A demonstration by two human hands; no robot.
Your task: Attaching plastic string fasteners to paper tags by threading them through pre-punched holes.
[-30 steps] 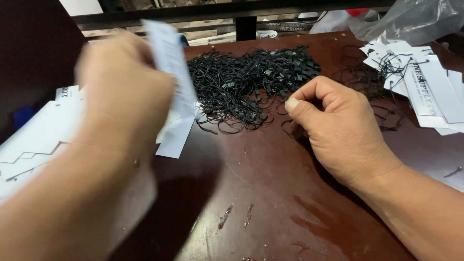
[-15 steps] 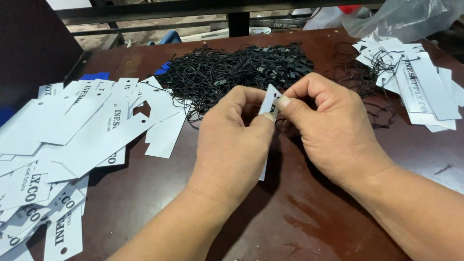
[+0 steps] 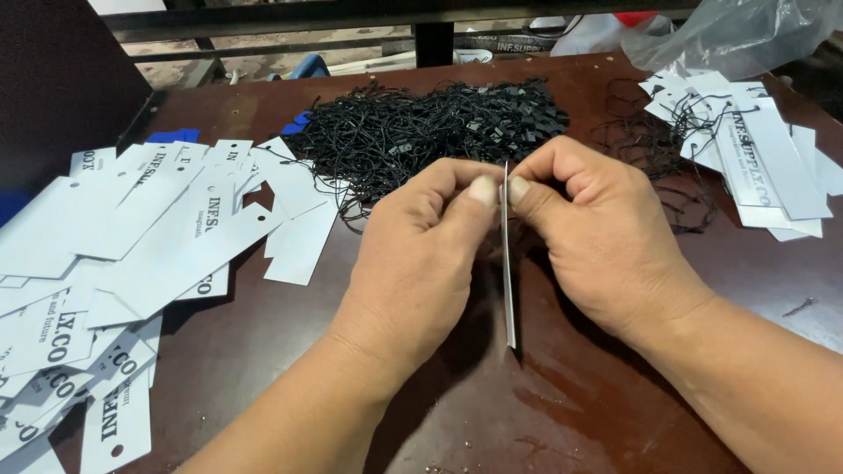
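Head view: the camera looks down on a dark brown table (image 3: 263, 369) where two bare hands meet in the middle.
Left hand: the left hand (image 3: 421, 254) is curled, and its thumb and forefinger pinch the top of a white paper tag (image 3: 507, 290) from the left side.
Right hand: the right hand (image 3: 597, 237) is also curled and pinches the same top end from the right, so both thumbs stand face to face with the tag between them.
Tag position: the tag is seen edge-on, as a thin upright strip hanging down from the fingers, with its lower end close above the table. I judge it is held so because the top end, where the other tags have their hole, is then between the fingertips.
String pile: a heap of black strings with small clasps (image 3: 430, 127) lies just behind the hands, within easy reach.
Loose tags: many flat white tags (image 3: 167, 237) are spread on the left of the table, with no string on them that I can see.
Strung tags: a smaller pile of white tags (image 3: 755, 158) lies far right, with black strings over it, apart from the loose ones.
Plastic bag: a clear bag (image 3: 738, 35) lies at the far right corner.
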